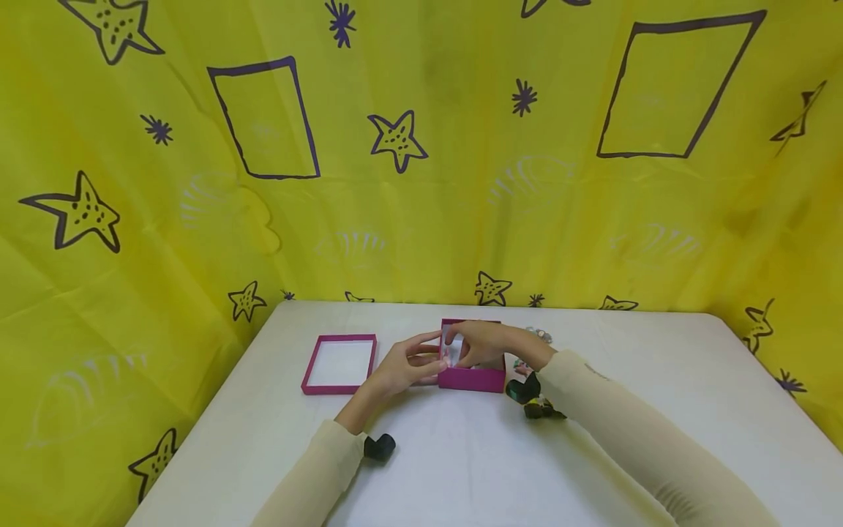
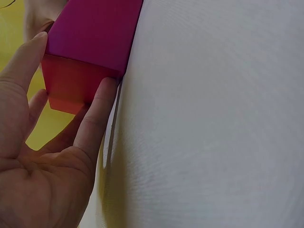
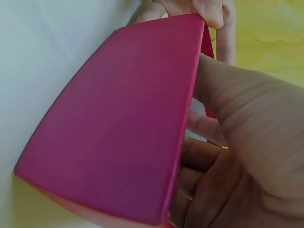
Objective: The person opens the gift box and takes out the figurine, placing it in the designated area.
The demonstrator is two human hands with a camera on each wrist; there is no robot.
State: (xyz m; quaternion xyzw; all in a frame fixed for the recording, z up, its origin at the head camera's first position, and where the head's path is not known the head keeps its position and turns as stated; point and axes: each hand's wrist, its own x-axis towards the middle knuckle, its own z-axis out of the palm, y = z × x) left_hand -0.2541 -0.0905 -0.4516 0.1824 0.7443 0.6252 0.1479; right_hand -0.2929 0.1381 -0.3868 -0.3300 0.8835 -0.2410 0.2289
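Observation:
An open magenta box [image 1: 470, 379] with a pale inside stands on the white table. My left hand [image 1: 402, 366] touches its left side. In the left wrist view, the thumb lies at the upper edge of the box and a straight finger rests by its lower corner. From above, my right hand [image 1: 484, 340] reaches into the box with bent fingers, thumb and index finger apart. A small pinkish thing [image 1: 448, 354] shows inside, near the thumb and index finger. The box's front wall [image 3: 114, 118] hides the right fingertips in the right wrist view, so any hold is unclear.
A shallow magenta lid [image 1: 339, 390], white inside, lies left of the box. To the right, partly behind the right forearm, are a shiny small item [image 1: 541, 334], a multicoloured item [image 1: 522, 368] and a black-and-yellow item [image 1: 543, 410]. A yellow patterned curtain [image 1: 421, 219] hangs behind the table.

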